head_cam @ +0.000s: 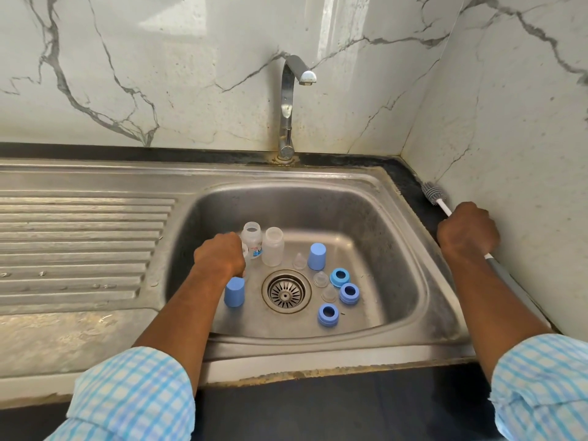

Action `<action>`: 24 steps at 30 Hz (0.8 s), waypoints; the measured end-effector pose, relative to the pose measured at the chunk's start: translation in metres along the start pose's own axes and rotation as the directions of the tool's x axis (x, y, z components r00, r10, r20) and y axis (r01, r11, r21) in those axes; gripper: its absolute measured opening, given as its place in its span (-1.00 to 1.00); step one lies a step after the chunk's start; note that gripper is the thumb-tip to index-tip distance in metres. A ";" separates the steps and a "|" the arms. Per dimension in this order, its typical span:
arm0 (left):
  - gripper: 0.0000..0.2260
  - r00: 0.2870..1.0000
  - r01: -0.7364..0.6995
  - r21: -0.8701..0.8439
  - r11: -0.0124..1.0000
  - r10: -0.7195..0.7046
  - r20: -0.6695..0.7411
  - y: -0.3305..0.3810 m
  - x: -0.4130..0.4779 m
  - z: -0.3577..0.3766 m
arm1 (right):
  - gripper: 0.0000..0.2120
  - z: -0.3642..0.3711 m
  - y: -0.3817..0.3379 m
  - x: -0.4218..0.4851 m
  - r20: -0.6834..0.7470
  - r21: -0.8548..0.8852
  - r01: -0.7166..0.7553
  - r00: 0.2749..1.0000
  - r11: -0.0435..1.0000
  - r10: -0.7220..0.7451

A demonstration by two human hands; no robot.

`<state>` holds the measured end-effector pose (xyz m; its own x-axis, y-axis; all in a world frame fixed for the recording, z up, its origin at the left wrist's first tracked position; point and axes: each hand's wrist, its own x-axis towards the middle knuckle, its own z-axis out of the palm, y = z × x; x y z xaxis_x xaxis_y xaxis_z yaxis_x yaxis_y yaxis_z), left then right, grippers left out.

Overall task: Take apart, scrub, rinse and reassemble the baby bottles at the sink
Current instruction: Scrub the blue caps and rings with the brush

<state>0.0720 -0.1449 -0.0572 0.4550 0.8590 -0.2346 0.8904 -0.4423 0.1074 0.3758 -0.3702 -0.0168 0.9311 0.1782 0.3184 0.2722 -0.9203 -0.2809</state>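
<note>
The left hand (219,256) curls its fingers round a clear bottle (245,250) in the sink (385,224), while the right hand (467,230) grips the bottle brush (435,195) lying on the bench (409,183).

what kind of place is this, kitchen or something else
Probably a home kitchen, at the sink corner: a steel sink with a ribbed drainboard, a tap behind it, and marble-look wall tiles.

Head camera, close above sink (397,198), facing forward and down.
</note>
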 end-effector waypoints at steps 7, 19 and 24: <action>-0.46 0.993 0.003 0.062 0.998 -0.011 0.120 0.003 0.003 0.015 | -0.83 -0.003 -0.016 -0.012 0.025 0.043 0.082 0.996 0.996 -0.083; -0.53 0.993 -0.044 0.193 0.980 0.021 0.120 0.004 -0.003 0.024 | -0.81 -0.007 -0.091 -0.073 0.114 0.252 0.380 0.901 0.890 -0.418; -0.69 0.991 0.038 -0.267 0.963 -0.002 0.132 -0.001 0.002 0.008 | -0.84 -0.007 -0.103 -0.092 0.160 0.385 0.540 0.760 0.748 -0.630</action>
<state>0.0715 -0.1449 -0.0650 0.4476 0.8183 -0.3605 0.8777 -0.3249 0.3523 0.2602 -0.2943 -0.0105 0.5747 0.7710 0.2743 0.8000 -0.4586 -0.3870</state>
